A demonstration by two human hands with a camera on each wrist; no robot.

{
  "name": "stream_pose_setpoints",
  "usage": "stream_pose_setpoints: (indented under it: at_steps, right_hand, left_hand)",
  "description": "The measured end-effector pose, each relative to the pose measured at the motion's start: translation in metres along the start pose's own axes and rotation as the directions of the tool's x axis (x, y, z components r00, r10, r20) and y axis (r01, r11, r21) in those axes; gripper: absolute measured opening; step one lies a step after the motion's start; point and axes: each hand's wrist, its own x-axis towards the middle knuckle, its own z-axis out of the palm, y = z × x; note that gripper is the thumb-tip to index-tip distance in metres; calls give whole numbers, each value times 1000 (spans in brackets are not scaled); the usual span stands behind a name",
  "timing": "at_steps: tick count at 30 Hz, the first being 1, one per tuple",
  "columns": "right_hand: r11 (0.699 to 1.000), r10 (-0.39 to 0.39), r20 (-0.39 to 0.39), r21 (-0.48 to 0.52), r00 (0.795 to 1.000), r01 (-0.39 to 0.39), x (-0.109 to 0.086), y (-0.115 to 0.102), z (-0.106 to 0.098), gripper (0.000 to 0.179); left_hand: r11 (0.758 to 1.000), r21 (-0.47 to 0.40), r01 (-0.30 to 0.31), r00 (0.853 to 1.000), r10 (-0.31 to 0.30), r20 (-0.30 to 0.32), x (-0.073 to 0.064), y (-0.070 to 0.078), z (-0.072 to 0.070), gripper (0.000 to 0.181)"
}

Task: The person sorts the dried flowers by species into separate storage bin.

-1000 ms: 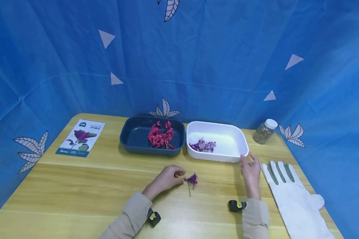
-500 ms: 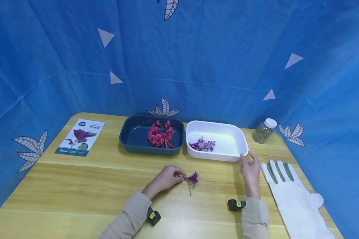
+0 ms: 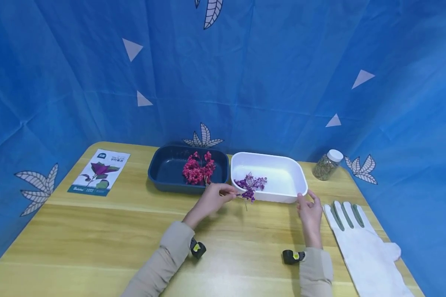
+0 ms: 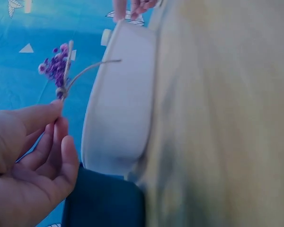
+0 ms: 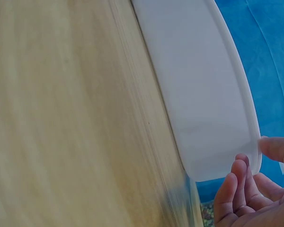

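Observation:
My left hand [image 3: 212, 201] pinches a purple dried flower sprig [image 4: 56, 70] by its stem between thumb and forefinger. In the left wrist view its blossoms point up and a thin bent stem sticks out to the side. From the head view, the sprig overlaps the front rim of a white dish [image 3: 288, 175]. Several paler purple flower sprigs [image 3: 260, 182] lie inside that dish, at its left end. My right hand [image 3: 310, 214] holds the dish's front right corner, thumb on the rim [image 5: 256, 125] and the other fingers curled close by.
A dark blue dish [image 3: 167, 167] with pink dried flowers [image 3: 195, 170] adjoins the white one on the left. Farther left lies a printed flower packet [image 3: 98, 171]. A white-lidded jar [image 3: 325, 167] stands at the back right, with white-and-green gloves [image 3: 368, 251] before it.
My left hand has lifted the purple sprig from the table and carried it forward and slightly right, up to the white dish's front rim. My right hand stays at the dish's corner.

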Motion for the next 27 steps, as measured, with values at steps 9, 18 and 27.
stream_pose_setpoints:
  at_steps: [9, 18, 27]
  right_hand:
    - [1000, 0, 3, -17, 1000, 0, -4, 3, 0, 60]
    - [1000, -21, 3, -18, 1000, 21, -7, 4, 1, 60]
    - [1000, -27, -8, 13, 1000, 27, -2, 2, 0, 58]
  left_hand:
    - [999, -41, 34, 993, -39, -110, 36, 9, 14, 19]
    - [998, -48, 41, 981, -49, -188, 49, 9, 28, 26]
    - [999, -29, 24, 989, -28, -144, 50, 10, 25, 26]
